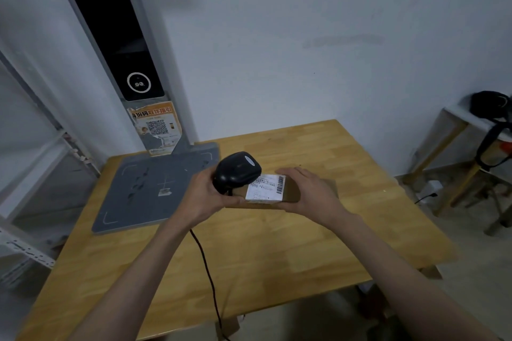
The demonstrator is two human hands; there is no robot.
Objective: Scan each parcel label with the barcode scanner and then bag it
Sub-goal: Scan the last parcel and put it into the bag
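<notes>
My left hand [201, 195] grips a black barcode scanner [237, 170], its head angled down over the left end of a small brown cardboard parcel [291, 192]. A white label [266, 188] with a barcode faces up on the parcel's top. My right hand [310, 191] holds the parcel from its right side, above the middle of the wooden table [249, 252]. The scanner's black cable [207, 271] runs from under my left wrist toward the table's front edge. No bag is in view.
A grey scanning pad [133, 202] lies on the table's left part, with a tall kiosk column [116, 44] rising from its back edge. Metal shelving [33, 174] stands at the left. At the right, a small side table [465, 133] carries a black bag.
</notes>
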